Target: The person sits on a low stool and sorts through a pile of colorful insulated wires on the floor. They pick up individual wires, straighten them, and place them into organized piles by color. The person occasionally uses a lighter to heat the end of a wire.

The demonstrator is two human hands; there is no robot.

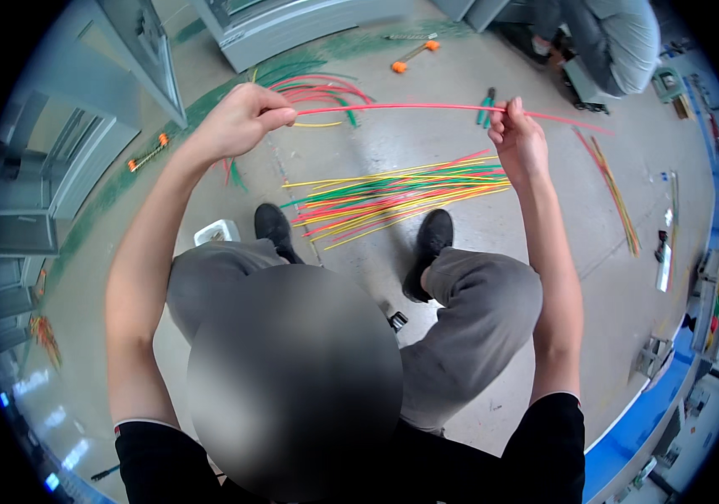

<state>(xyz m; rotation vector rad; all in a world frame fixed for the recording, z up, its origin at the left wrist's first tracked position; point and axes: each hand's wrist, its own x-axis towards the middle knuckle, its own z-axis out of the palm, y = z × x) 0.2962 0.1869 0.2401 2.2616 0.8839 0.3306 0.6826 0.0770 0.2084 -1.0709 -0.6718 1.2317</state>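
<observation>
A grey concrete floor [620,336], bent toward the rim by the lens, spreads beneath everything, with grey metal cabinets [91,139] along its left side and a band of worn green colour beside them. Near these lies a metal tool with orange ends [148,154]. The left arm reaches forward with the elbow slightly bent, and the left hand [242,122] is turned back-up, its thumb and fingers closed in a pinch at one end of a long, thin red strand [401,106]. Just beyond it, a loose curved bundle of red and green strands [326,88] rests on the floor. The red strand runs nearly level through the air between the hands, above a flat pile of straight red, yellow and green strands [401,197] that lies past the person's dark shoes. A pair of green-handled pliers [485,109] lies near the right hand [521,147], which is raised with its fingers pointing up and pinches the red strand, whose far end carries on past it to the right. Farther right are a narrow bundle of mixed strands [616,197], a co-worker in grey [620,42] and a blue strip along the floor's edge.
</observation>
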